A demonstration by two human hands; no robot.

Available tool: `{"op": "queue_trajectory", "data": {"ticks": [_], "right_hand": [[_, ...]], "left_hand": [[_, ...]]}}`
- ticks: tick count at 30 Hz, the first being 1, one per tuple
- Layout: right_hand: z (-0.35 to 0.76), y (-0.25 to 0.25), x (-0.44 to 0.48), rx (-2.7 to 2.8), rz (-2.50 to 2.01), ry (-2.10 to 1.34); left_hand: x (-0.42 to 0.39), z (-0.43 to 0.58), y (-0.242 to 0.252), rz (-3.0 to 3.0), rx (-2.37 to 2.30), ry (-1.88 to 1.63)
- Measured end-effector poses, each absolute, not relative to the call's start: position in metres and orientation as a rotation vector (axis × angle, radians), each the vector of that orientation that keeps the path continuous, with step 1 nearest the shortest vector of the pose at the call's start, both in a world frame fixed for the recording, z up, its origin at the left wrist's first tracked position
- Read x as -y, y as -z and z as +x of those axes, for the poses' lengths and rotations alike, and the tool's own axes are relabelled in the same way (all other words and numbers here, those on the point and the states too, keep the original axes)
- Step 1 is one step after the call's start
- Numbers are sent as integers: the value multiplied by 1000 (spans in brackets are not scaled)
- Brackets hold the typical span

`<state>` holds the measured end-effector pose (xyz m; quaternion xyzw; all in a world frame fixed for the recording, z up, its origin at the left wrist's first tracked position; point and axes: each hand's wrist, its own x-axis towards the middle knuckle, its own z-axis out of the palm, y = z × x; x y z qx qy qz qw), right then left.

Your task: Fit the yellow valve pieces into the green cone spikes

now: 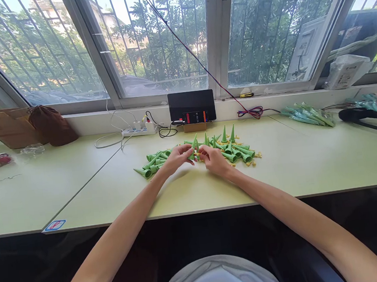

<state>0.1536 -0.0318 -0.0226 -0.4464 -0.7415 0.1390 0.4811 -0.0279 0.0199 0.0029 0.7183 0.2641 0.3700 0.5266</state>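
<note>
Head view: left hand (177, 158) pinches a green cone (194, 141) between its fingers, right hand (214, 159) a yellow piece (197, 154) beside them. Seemingly light, stiff (perhaps slippery) plastic, the cone suits gripping near its base.

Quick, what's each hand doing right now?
Left hand: closed, holding a green cone.
Right hand: closed, seemingly pinching a small yellow piece against the cone.

Centre of table (187, 197): cones (146, 171) are lying heaped, small pieces (259, 154) lying among them and at their right. Behind cones: phone (195, 117) is standing before flat panel (191, 101). Left of phone: power strip (130, 132) is resting, then bag (52, 126). Right: cable bundle (251, 113) is lying, then packets (309, 115). Behind table: windows (154, 46) are standing.
</note>
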Motion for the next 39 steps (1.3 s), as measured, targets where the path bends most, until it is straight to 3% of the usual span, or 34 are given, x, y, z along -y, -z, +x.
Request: {"op": "queue_trajectory", "data": {"ticks": [39], "right_hand": [[152,15,36,1775,-1049,-342]], "left_hand": [[-11,-25,-11,1841,-722,-909]]}}
